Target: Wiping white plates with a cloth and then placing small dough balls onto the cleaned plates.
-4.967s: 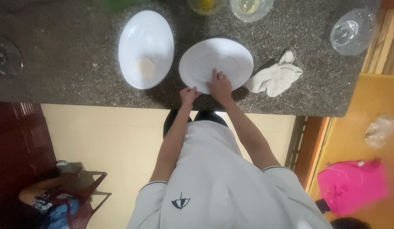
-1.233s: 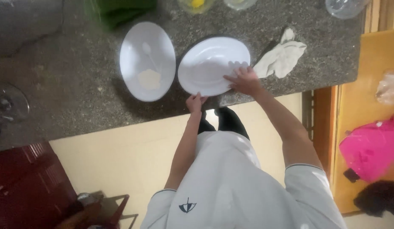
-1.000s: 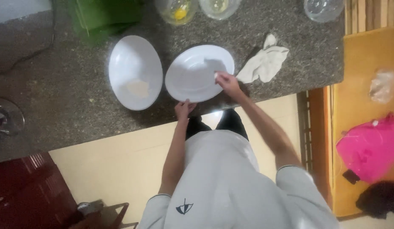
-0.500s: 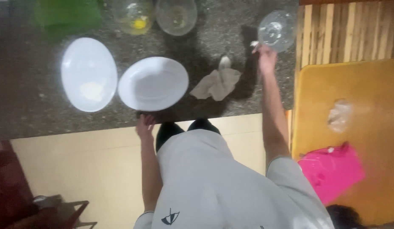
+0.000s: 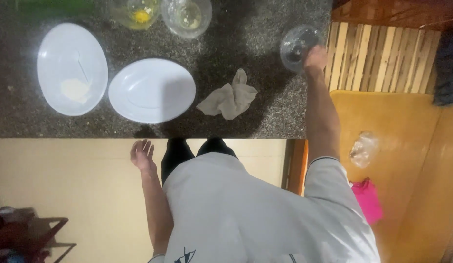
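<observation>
Countertop [image 5: 246, 48] of dark speckled stone lies ahead of both hands. Two white oval plates sit on it: one [image 5: 152, 90] just beyond the left hand [image 5: 142, 155], which hangs open and empty below the edge, another [image 5: 72, 68] further left. A crumpled cloth [image 5: 229, 99] lies between the hands. The right hand [image 5: 315, 57] grips the rim of a clear glass bowl [image 5: 297, 45].
</observation>
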